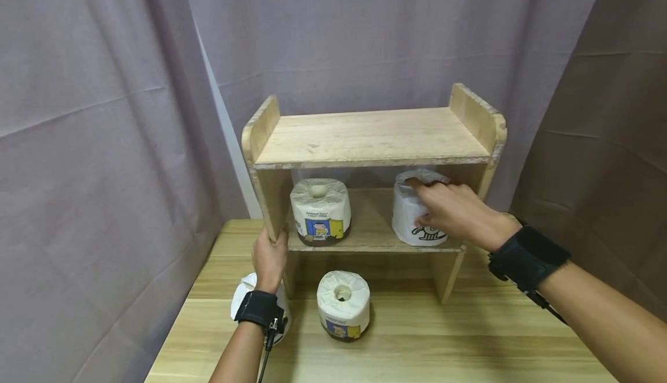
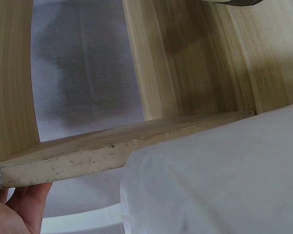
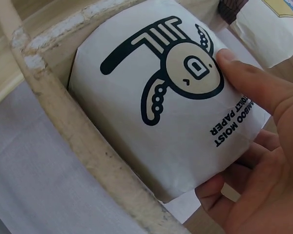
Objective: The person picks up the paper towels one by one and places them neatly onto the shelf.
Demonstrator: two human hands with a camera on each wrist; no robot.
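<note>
My left hand (image 1: pixel 271 261) grips the left side panel of a small wooden shelf unit (image 1: pixel 365 137); in the left wrist view its fingers (image 2: pixel 31 204) wrap the panel's edge. On the middle board, at the right end, stands a white wrapped toilet paper roll (image 1: pixel 403 221). My right hand (image 1: pixel 455 209) holds this roll, thumb on its printed side and the other fingers at its top. A cartoon animal shows on its wrapper in the right wrist view, close beside the side panel (image 3: pixel 97 161). Another toilet roll (image 1: pixel 320 209), with a blue and yellow print, stands at the board's left end.
A toilet roll (image 1: pixel 344 305) stands on the wood-grain table (image 1: pixel 406 354) before the unit. One more white roll (image 1: pixel 245 290) is at the unit's left, partly hidden by the left wrist. Grey curtains (image 1: pixel 365 35) hang behind and at the sides.
</note>
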